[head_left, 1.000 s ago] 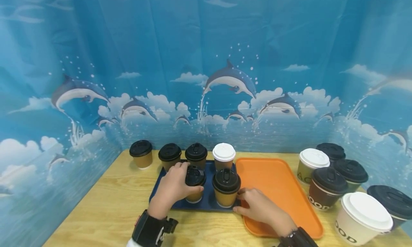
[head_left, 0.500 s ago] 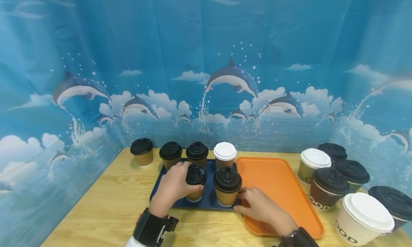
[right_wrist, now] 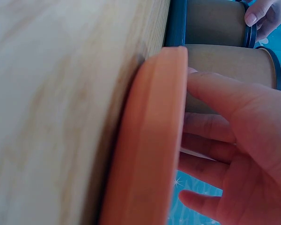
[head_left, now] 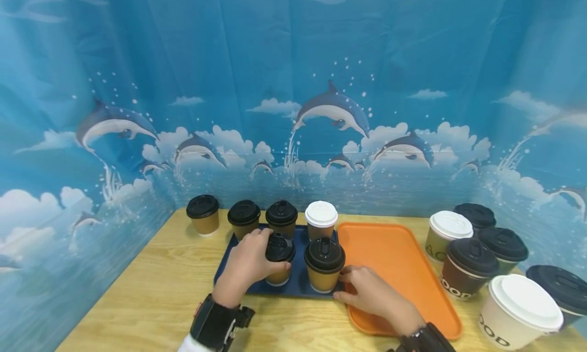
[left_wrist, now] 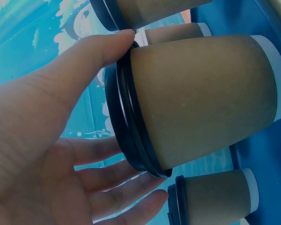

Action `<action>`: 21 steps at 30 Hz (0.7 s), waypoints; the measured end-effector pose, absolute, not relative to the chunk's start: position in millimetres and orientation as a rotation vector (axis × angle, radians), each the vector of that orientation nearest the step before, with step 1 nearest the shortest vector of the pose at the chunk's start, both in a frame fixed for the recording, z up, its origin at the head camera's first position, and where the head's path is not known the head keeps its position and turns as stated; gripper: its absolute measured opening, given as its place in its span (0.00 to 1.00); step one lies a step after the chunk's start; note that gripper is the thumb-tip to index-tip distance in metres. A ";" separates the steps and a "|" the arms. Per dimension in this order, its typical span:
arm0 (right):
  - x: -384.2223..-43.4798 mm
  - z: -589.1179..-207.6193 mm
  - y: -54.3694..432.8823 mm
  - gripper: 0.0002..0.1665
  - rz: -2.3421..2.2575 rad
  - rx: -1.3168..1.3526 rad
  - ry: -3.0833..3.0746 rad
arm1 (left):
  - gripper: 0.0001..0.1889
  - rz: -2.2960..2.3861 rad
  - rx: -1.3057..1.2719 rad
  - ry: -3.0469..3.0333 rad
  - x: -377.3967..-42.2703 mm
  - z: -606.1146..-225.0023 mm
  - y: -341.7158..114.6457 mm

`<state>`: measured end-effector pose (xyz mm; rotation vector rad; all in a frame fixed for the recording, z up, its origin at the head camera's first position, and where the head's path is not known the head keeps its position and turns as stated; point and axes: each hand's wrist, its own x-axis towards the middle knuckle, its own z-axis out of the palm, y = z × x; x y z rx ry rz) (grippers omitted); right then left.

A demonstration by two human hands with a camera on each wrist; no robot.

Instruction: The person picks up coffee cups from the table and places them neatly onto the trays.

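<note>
In the head view, my left hand point(head_left: 246, 264) holds a brown paper coffee cup point(head_left: 278, 277) by its black lid, thumb on one side and fingers on the other. The cup stands on a dark blue tray point(head_left: 299, 285), front left. In the left wrist view, that cup point(left_wrist: 206, 101) is upright beside the tray's floor. My right hand point(head_left: 364, 289), fingers loosely extended, is at the seam between the blue tray and an orange tray point(head_left: 382, 245). Its fingertips are right beside a second black-lidded coffee cup point(head_left: 324, 265). The orange rim point(right_wrist: 152, 140) partly hides these fingertips in the right wrist view.
Behind the held cup are two black-lidded cups point(head_left: 282, 217) point(head_left: 243, 217) and a white-lidded cup point(head_left: 321, 217). Another cup point(head_left: 203, 217) stands on the wooden table at the far left. Several larger lidded cups point(head_left: 470, 268) crowd the right side. A dolphin-print curtain point(head_left: 293, 87) surrounds the table.
The head view has shifted slightly. Both hands keep the same positions relative to the cups and trays.
</note>
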<state>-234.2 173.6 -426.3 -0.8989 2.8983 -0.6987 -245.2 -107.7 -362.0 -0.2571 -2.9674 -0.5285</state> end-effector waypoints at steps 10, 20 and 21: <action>-234.9 -426.6 173.3 0.21 -0.694 -0.902 2.897 | 0.49 -0.521 -0.246 -2.969 -244.2 -360.9 -107.1; -235.1 -426.8 173.7 0.22 -0.695 -0.904 2.895 | 0.51 -0.512 -0.247 -2.973 -243.9 -360.6 -107.6; -235.2 -427.2 173.6 0.22 -0.694 -0.901 2.896 | 0.51 -0.516 -0.247 -2.970 -243.9 -360.7 -107.5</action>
